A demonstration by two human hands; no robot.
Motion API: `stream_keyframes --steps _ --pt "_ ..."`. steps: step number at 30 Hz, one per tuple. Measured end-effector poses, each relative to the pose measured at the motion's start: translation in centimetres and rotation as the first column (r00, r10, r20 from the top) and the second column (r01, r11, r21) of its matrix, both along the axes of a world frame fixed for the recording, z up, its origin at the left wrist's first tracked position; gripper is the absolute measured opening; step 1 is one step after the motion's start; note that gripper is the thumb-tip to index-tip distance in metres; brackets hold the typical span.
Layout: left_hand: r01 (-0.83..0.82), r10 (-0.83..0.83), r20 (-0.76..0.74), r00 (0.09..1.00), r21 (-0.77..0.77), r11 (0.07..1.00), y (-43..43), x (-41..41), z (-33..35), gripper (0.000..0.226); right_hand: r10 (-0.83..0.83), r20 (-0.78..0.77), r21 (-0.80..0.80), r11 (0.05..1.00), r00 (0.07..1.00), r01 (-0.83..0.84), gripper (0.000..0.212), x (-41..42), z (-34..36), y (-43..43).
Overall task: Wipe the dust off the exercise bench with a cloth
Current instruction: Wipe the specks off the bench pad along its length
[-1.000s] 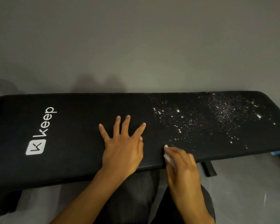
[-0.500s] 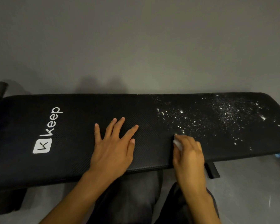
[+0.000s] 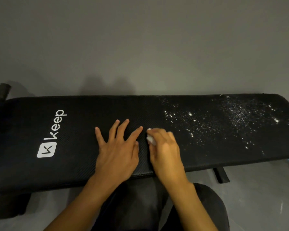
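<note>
A right hand (image 3: 165, 152) curls round a white cloth (image 3: 150, 140) on a black exercise bench (image 3: 73, 164) lying lengthwise left to right, the left hand (image 3: 117, 154) splayed flat just beside it, dust (image 3: 232, 119) speckled rightward.

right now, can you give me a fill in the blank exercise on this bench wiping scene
1. The right-hand grip holds a cloth whose colour is ____.
2. The left-hand grip lies flat on the bench and holds ____.
3. The dust lies to the ____ of both grips.
4. The white word printed on the bench reads ____.
Missing words: white; nothing; right; keep.
</note>
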State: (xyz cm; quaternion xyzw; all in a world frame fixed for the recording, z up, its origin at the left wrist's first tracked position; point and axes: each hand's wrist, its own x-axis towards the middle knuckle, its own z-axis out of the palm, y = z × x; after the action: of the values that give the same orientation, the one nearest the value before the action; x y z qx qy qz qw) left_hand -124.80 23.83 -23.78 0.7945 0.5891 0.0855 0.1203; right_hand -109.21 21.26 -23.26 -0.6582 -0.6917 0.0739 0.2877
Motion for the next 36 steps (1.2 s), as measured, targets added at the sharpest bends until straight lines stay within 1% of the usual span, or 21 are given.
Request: stream_keyframes --steps 2,5,8,10,11,13,16,19,23,25,27,30,34,36 --pt "-0.003 0.003 -0.001 1.0 0.005 1.0 0.0 0.0 -0.1 0.065 0.055 -0.014 -0.012 0.998 0.998 -0.055 0.03 0.0 0.0 -2.7" --pt "-0.005 0.005 -0.024 1.0 0.006 1.0 0.1 0.3 -0.1 0.062 0.035 -0.023 -0.008 0.999 0.999 -0.035 0.031 1.1 0.2 -5.5" --pt "-0.007 0.008 -0.055 0.998 0.006 1.0 0.3 1.3 0.5 0.062 -0.082 0.004 0.008 0.997 0.997 0.082 0.031 3.2 -0.2 -3.7" --pt "0.002 -0.003 -0.077 0.997 -0.02 1.0 0.7 2.5 1.1 0.058 -0.171 -0.013 0.016 0.985 0.985 0.171 0.029 4.0 -0.1 -1.2" --pt "0.012 -0.014 -0.086 0.996 -0.025 1.0 1.2 3.2 1.3 0.056 -0.183 -0.014 0.012 0.983 0.983 0.184 0.029 4.0 0.0 -0.3" --pt "0.034 -0.037 -0.083 0.996 -0.035 0.999 2.3 4.6 1.7 0.056 -0.127 0.018 0.016 0.992 0.992 0.126 0.029 3.4 0.1 0.0" --pt "0.034 -0.036 -0.04 0.999 -0.046 0.998 3.7 5.9 1.3 0.056 -0.031 0.005 0.016 0.999 0.999 0.031 0.031 3.5 0.0 -2.2" --pt "0.035 -0.035 -0.049 0.998 -0.015 0.999 4.0 6.0 0.7 0.056 -0.083 0.019 -0.002 0.997 0.996 0.083 0.032 4.7 0.2 -1.6" --pt "0.04 -0.04 -0.044 0.998 -0.008 0.999 4.0 5.8 0.5 0.056 -0.189 0.047 -0.004 0.982 0.981 0.189 0.029 4.8 0.4 4.2" --pt "0.039 -0.039 -0.043 0.998 -0.001 0.999 4.1 5.8 0.4 0.056 -0.144 0.053 -0.008 0.989 0.988 0.145 0.03 4.4 0.5 5.0" --pt "0.035 -0.034 -0.028 0.999 0.017 0.999 4.1 5.9 0.2 0.055 -0.085 0.052 -0.004 0.996 0.995 0.086 0.031 4.4 0.3 3.4" --pt "0.024 -0.023 -0.005 1.0 0.053 0.998 4.2 6.0 -0.2 0.055 -0.085 0.076 -0.012 0.996 0.994 0.086 0.033 4.8 0.3 0.8" --pt "0.022 -0.021 -0.016 1.0 0.052 0.998 4.2 6.1 -0.2 0.056 -0.162 0.134 0.012 0.987 0.978 0.162 0.029 5.1 0.2 5.8" --pt "0.021 -0.019 -0.021 1.0 0.053 0.998 4.1 6.1 -0.1 0.057 -0.154 0.133 0.006 0.988 0.979 0.155 0.028 4.8 0.5 8.1"
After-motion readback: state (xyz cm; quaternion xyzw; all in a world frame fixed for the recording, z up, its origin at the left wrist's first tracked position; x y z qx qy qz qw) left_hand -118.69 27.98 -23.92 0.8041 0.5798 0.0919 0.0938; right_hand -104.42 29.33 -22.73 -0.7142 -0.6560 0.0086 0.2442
